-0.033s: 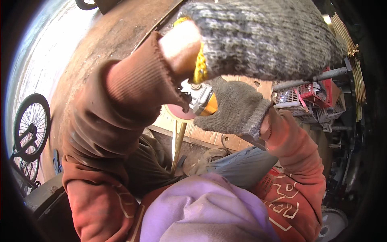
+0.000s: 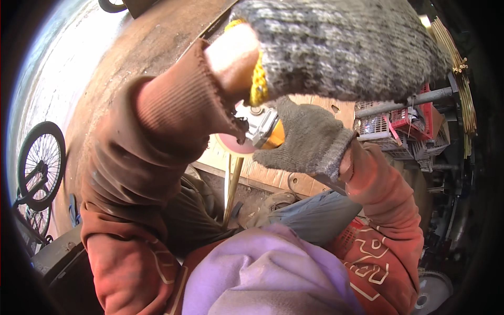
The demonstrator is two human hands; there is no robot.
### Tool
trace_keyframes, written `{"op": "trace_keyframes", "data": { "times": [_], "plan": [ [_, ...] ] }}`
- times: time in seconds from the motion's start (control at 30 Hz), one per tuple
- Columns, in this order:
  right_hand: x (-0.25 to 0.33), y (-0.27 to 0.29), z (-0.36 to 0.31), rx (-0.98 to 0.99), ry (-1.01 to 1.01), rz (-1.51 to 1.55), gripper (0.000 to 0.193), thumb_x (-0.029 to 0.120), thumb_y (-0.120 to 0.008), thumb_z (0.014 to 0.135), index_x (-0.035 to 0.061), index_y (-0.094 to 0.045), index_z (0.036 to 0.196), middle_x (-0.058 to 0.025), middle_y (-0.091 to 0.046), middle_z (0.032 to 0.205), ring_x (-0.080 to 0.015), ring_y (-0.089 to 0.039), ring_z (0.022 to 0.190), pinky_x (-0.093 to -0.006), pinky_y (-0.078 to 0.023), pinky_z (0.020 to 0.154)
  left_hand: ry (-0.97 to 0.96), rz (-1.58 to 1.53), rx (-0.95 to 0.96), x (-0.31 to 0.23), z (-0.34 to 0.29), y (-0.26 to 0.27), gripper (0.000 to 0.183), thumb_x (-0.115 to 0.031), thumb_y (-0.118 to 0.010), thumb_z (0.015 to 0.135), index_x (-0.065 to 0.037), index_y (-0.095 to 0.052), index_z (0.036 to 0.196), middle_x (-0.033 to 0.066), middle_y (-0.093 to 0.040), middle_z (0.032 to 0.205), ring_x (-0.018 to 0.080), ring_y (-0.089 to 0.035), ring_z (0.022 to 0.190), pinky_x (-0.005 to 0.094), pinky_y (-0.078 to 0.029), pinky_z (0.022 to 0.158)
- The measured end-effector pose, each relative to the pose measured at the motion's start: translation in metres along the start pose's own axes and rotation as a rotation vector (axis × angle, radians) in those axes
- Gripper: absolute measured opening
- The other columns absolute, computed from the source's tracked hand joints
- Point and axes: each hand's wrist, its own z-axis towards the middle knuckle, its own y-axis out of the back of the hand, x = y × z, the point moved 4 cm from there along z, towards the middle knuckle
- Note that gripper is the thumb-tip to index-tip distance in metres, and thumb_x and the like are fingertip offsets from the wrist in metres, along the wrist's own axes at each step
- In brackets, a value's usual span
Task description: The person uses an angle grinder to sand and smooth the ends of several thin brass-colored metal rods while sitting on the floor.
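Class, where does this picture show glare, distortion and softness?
Head view: glare whitens the ground at upper left; head view: thin rods at right curve near the rim; head view: the gloved left hand, close to the lens, looks slightly soft.

Blown-out glare at upper left

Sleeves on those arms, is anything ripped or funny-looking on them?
Yes, the left cuff looks torn. Its edge is ragged, with a tattered bit hanging in front of the grinder in this view; a whole cuff would end neatly.
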Motion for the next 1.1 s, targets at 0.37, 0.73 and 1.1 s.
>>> {"op": "trace_keyframes", "data": {
  "times": [0.37, 0.73, 1.1],
  "plan": [
    [-0.004, -0.003, -0.018, -0.1, -0.037, 0.101, 0.068, 0.043, -0.081, 0.076, 0.0009, -0.051, 0.12, -0.0219, -0.071, 0.089, -0.0405, -0.071, 0.086, -0.0468, -0.057, 0.076, 0.028, -0.011, 0.041, 0.001, 0.007, 0.01, 0.016, -0.009, -0.056, 0.097, 0.002, -0.066, 0.103, 0.0073, -0.068, 0.084, 0.0155, -0.063, 0.068, 0.0285, -0.052, 0.063],
    [-0.027, -0.016, -0.04, -0.072, -0.08, 0.202, 0.064, 0.041, -0.083, 0.076, 0.0031, -0.051, 0.117, -0.0221, -0.071, 0.088, -0.0405, -0.072, 0.083, -0.0458, -0.057, 0.07, 0.076, -0.048, 0.092, 0.004, 0.009, 0.025, 0.015, -0.008, -0.057, 0.097, 0.002, -0.067, 0.1, 0.0076, -0.068, 0.084, 0.0147, -0.062, 0.067, 0.0275, -0.052, 0.062],
    [-0.041, -0.051, -0.04, -0.244, -0.004, 0.457, 0.067, 0.044, -0.087, 0.075, 0.0039, -0.052, 0.116, -0.019, -0.072, 0.094, -0.0376, -0.073, 0.08, -0.047, -0.058, 0.071, 0.113, 0.024, 0.196, -0.001, 0.007, 0.023, 0.015, -0.008, -0.058, 0.096, 0.002, -0.068, 0.097, 0.0078, -0.067, 0.084, 0.0139, -0.061, 0.066, 0.0265, -0.051, 0.062]
  ]
}}
